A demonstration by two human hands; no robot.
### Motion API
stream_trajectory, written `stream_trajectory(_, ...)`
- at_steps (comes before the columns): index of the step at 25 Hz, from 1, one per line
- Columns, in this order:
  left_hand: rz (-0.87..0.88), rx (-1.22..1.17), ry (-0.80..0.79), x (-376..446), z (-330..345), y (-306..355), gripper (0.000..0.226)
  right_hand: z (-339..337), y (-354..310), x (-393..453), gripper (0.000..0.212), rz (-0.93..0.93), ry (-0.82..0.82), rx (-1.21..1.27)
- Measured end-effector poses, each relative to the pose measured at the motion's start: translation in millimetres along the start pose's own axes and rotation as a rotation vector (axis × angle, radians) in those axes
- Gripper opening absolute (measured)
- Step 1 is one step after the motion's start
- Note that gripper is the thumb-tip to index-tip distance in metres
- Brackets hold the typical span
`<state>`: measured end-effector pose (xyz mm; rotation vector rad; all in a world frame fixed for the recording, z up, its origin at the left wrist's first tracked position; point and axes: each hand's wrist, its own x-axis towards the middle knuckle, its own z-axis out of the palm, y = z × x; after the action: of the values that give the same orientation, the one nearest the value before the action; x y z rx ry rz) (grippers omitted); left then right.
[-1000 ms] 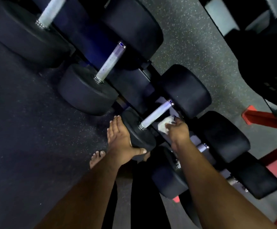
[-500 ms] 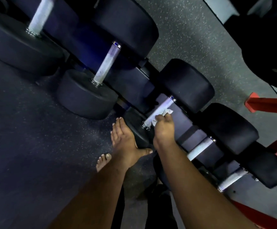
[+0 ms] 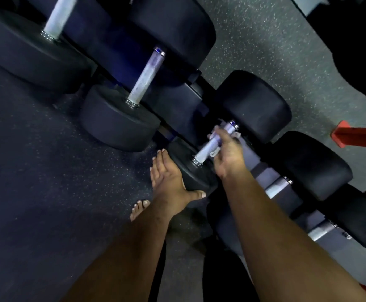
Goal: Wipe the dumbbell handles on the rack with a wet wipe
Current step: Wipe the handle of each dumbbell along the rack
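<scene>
1. Head view, the hands: the right hand (image 3: 226, 152) lies over the handle (image 3: 213, 143) of the third dumbbell along the rack (image 3: 190, 110). Its fingers are curled round the bar with a white wet wipe (image 3: 214, 151) bunched between palm and metal; a corner of the wipe shows beyond the hand, towards the far head. The left hand (image 3: 170, 177) rests on the near head (image 3: 191, 173) of that same dumbbell, fingers straight and together, thumb hooked under the rim, holding nothing.

2. Head view, placed from the gripped handle: up the row lie two larger dumbbells, the closer handle (image 3: 146, 77) bare, the further handle (image 3: 58, 17) partly cut off by the frame edge. Down the row, behind the right forearm, two shorter handles (image 3: 275, 187) sit in their cradles. A red frame (image 3: 356, 136) stands well apart, past the far heads.

3. Step in hand: wiping this one bar, with the left hand apparently steadying the weight against rolling.

4. Next move, as I judge it: run the wipe along the full bar from collar to collar, with a twist of the wrist to reach the underside, then go to a neighbouring handle. Which neighbours are already wiped I cannot tell.
</scene>
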<state>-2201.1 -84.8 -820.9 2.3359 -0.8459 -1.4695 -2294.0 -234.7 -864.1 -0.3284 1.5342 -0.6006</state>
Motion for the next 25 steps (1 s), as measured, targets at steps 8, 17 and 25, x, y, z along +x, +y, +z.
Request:
stream_trajectory(8,0.008,-0.016,0.02,0,1,1,0.162,3,-5,0,0.02,-0.012,0.013,-0.034)
stream_trajectory(17,-0.004,-0.02,0.04,-1,4,-2,0.163,6,6,-13,0.019,0.019,-0.008,-0.111)
stream_trajectory(25,-0.003,-0.032,0.036,2,3,1,0.163,-16,25,-40,0.011,-0.161,0.149,-0.324)
